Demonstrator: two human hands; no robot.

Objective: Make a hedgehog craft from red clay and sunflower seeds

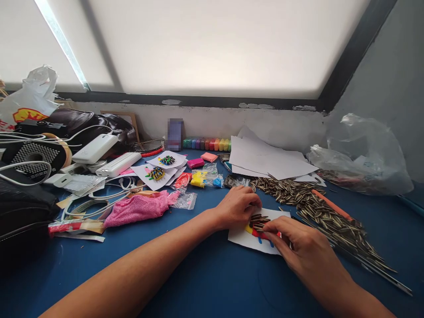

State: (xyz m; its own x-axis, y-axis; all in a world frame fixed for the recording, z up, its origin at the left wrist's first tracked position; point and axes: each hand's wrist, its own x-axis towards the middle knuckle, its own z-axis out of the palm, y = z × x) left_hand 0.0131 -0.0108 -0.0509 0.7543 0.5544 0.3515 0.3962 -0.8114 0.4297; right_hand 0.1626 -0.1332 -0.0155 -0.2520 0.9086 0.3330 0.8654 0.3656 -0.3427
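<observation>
A small white sheet of paper (239,236) lies on the blue table, bearing a red, yellow and blue clay figure (261,233). Striped sunflower seeds (258,221) stick out of the figure's upper part. With fingers curled, my left hand (236,205) bears down on the sheet's upper left and holds it. Thumb and forefinger of my right hand (303,247) pinch at the right end of the seed row, apparently on a sunflower seed, mostly covered by the fingertips. Beyond the sheet spreads a big heap of loose sunflower seeds (318,212).
An orange stick (331,204) lies in the heap, and dark rods (374,263) run along its near side. Behind are white papers (268,157), a plastic bag (371,154) and clay packets (198,179). Leftward sit finished seed figures (156,173), a pink cloth (139,210), cables and power banks (119,164).
</observation>
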